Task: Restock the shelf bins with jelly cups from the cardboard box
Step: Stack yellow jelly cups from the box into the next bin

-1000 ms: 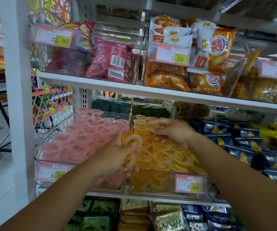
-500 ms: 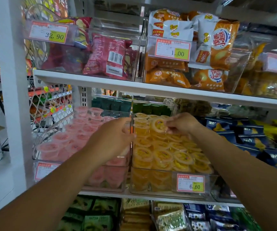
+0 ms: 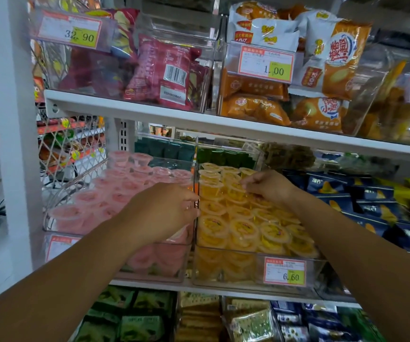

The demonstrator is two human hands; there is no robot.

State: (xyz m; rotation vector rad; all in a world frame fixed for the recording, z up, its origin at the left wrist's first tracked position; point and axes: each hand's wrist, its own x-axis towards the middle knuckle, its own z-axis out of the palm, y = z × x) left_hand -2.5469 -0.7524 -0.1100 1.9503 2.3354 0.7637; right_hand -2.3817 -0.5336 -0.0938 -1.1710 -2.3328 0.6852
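Note:
Two clear bins stand side by side on the middle shelf. The left bin (image 3: 51,224) holds several pink jelly cups (image 3: 88,198). Yellow jelly cups (image 3: 243,230) fill the right bin (image 3: 236,275) to its rim. My left hand (image 3: 164,213) hovers over the pink bin's right side, fingertips at the divider between the bins; its palm is hidden, so I cannot tell if it holds anything. My right hand (image 3: 268,186) reaches to the back rows of the yellow bin, fingertips pinched on a yellow cup there. The cardboard box is not in view.
The upper shelf board (image 3: 199,122) hangs close above the bins, carrying bins of red and orange snack packs. Blue packets (image 3: 371,206) lie right of the yellow bin. A price tag (image 3: 285,271) fronts it. Green packs fill the lower shelf. A white post (image 3: 11,144) stands left.
My left hand, which gripped yellow cups a second ago, rose and moved right to the divider. My right hand slid to the rear rows of the yellow bin.

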